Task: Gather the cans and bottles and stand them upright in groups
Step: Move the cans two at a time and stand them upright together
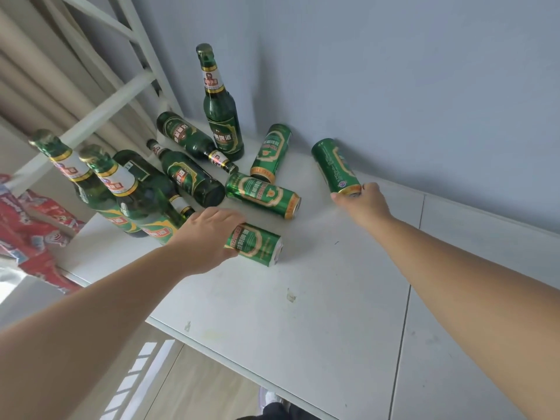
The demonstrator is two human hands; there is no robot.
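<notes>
Green beer cans and bottles are scattered on a white table (303, 313). My left hand (209, 237) grips one end of a can lying on its side (260, 247). My right hand (363, 201) holds the near end of another lying can (335, 166) by the wall. Two more cans lie between them, one (263, 195) across the middle, one (271, 153) pointing at the wall. One bottle stands upright at the back (222, 110). Two upright bottles (91, 189) (136, 201) stand at the left. Three bottles lie flat (194, 139) (191, 177) (145, 174).
A blue-grey wall (394, 86) bounds the table at the back. A white metal frame (121, 95) and beige curtains stand at the left. Red packaging (27, 234) lies beyond the table's left edge. A seam (406, 313) divides the tabletop from a second panel on the right.
</notes>
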